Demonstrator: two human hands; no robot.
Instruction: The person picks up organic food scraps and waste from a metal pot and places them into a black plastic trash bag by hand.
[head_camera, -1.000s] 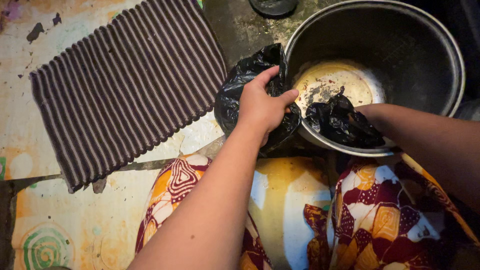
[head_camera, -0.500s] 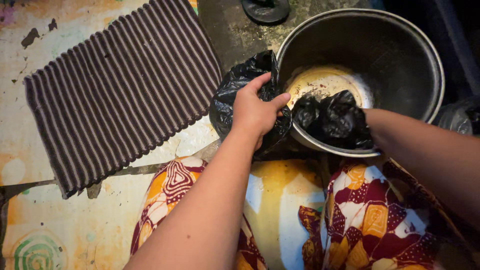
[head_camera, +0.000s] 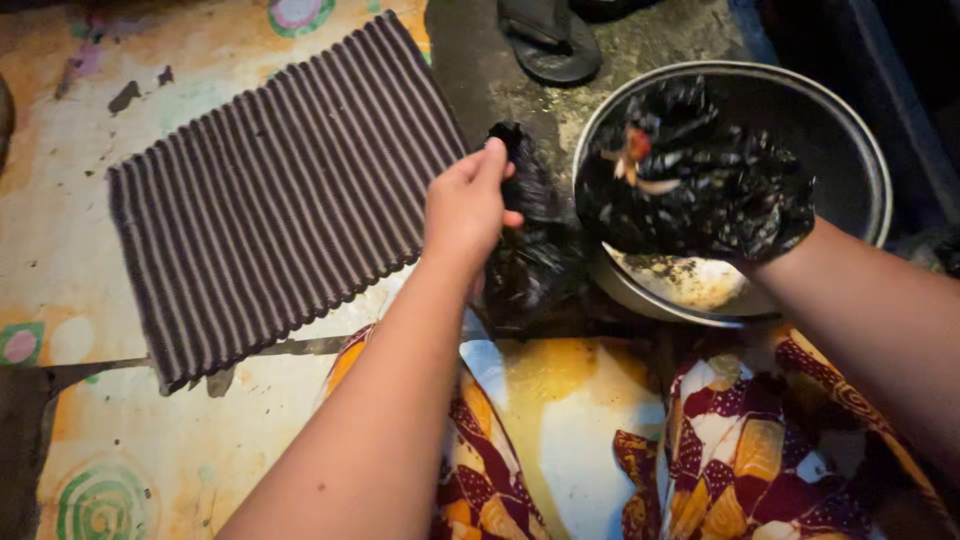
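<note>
My left hand (head_camera: 468, 205) grips a hanging black plastic bag (head_camera: 528, 255) by its top edge, just left of a large metal pot (head_camera: 860, 160). My right hand (head_camera: 700, 190) is inside another black plastic bag worn like a glove, raised over the pot with its palm up. Some reddish and pale scraps (head_camera: 634, 158) lie on that covered palm. Pale dirty liquid (head_camera: 690, 280) sits in the pot's bottom.
A brown striped mat (head_camera: 270, 190) lies on the patterned floor covering (head_camera: 70, 150) to the left. A dark sandal (head_camera: 548, 40) rests on the wet concrete beyond the pot. My lap in a patterned cloth (head_camera: 600, 450) fills the lower middle.
My right hand rose out of the pot's bottom with scraps on its bag-covered palm. My left hand lifted the other bag's top edge up and away from the pot's rim.
</note>
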